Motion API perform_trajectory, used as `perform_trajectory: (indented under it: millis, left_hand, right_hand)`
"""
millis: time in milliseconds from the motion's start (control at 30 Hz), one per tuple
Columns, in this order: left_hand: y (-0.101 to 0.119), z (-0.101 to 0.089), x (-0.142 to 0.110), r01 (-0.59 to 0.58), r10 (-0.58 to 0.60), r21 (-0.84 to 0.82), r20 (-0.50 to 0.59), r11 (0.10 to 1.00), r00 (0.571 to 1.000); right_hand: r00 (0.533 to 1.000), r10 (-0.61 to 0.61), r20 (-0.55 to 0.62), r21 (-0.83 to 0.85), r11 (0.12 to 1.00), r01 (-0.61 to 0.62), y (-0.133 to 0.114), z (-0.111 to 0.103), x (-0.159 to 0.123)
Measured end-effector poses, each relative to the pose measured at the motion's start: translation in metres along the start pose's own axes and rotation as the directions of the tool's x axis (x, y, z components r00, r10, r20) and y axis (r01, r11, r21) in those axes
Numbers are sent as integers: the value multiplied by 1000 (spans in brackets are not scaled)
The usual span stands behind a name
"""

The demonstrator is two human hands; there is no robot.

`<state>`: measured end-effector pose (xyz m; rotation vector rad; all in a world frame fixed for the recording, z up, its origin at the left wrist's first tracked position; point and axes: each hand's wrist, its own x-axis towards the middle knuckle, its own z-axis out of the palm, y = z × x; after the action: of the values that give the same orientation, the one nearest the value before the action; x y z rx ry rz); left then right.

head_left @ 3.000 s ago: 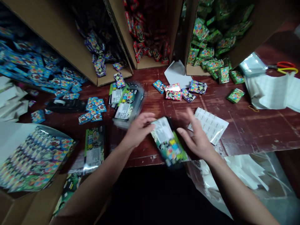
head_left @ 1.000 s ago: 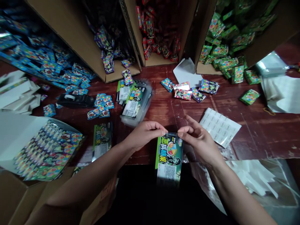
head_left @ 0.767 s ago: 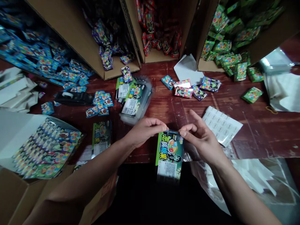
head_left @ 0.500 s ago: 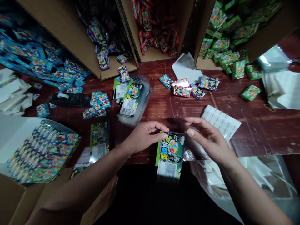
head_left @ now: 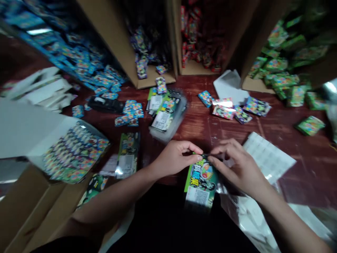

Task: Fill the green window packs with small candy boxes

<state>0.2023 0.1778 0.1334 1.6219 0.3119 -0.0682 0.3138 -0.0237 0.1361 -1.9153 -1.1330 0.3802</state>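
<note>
A green-and-black candy packet [head_left: 201, 179] with bold lettering and a white label hangs upright in front of my body. My left hand [head_left: 179, 156] pinches its top edge between thumb and fingers. At the top right corner, the thumb and fingers of my right hand [head_left: 237, 165] are pinched together on the same packet. Blur hides exactly how those fingertips grip. Left of my hands lies a stack of similar packets [head_left: 168, 112] in clear plastic. Another such packet [head_left: 128, 154] lies further left, near the table edge.
Cartons of small blue, purple, red [head_left: 192, 28] and green [head_left: 284, 73] candy packs line the back. A sticker sheet [head_left: 268, 156] lies right; a black tape dispenser [head_left: 105, 104] sits left. Loose packs [head_left: 223, 110] lie mid-table. An open box [head_left: 28, 200] stands front left.
My right hand has come in to the packet's top edge, where it was apart before. The view has turned left, so everything sits further right in it.
</note>
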Motion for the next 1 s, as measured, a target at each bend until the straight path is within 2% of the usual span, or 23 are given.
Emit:
perform_trajectory:
  millis: [100, 167, 233, 300, 333, 400, 433, 500, 567, 633, 667, 733, 800, 900, 1000]
  left_hand:
    - [-2, -8, -12, -48, 44, -46, -79, 998, 996]
    - [-1, -30, -23, -58, 54, -19, -170, 998, 984]
    - [1, -68, -38, -23, 45, 69, -333, 997, 942]
    - [4, -118, -55, 72, 26, 167, -521, 983, 853]
    - [5, -144, -63, 138, -7, 182, -579, 973, 816]
    - [4, -190, -72, 292, -79, 234, -641, 927, 763]
    - [3, -206, -73, 325, -85, 257, -653, 910, 752]
    - [3, -223, -73, 363, -65, 320, -666, 875, 743]
    - [6, -217, -70, 363, -3, 384, -683, 849, 730]
    - [9, -195, -63, 347, 99, 486, -681, 802, 726]
    - [11, -180, -56, 327, 150, 553, -649, 767, 746]
    - [11, -149, -34, 267, 200, 682, -524, 681, 828]
    - [8, -121, -3, 246, 155, 742, -426, 624, 891]
    - [-2, -93, 46, 330, 32, 728, -435, 600, 900]
    - [-8, -78, 70, 315, 0, 705, -408, 635, 913]
  right_hand:
    - [989, -123, 85, -60, 990, 128, 0, 8, 14]
    - [976, -168, 135, -39, 984, 175, -1, 20, 33]
    - [967, -208, 147, -39, 976, 216, -3, 38, 59]
    - [965, -234, 118, -125, 961, 248, -4, 62, 88]
    - [963, -246, 106, -200, 944, 263, -4, 75, 103]
    - [956, -257, 142, -343, 893, 291, -2, 101, 128]
    - [948, -268, 170, -398, 862, 315, 0, 113, 138]
    - [926, -304, 225, -458, 806, 376, 3, 130, 148]
    - [906, -334, 259, -474, 774, 420, 7, 137, 145]
    - [900, -342, 270, -476, 765, 434, 10, 137, 131]
    - [900, -341, 273, -479, 763, 434, 12, 135, 121]
    - [901, -336, 273, -484, 761, 431, 15, 130, 100]
    - [907, -331, 260, -485, 768, 419, 17, 127, 80]
    - [921, -317, 226, -461, 798, 388, 19, 126, 55]
    - [926, -308, 217, -361, 857, 369, 20, 122, 41]
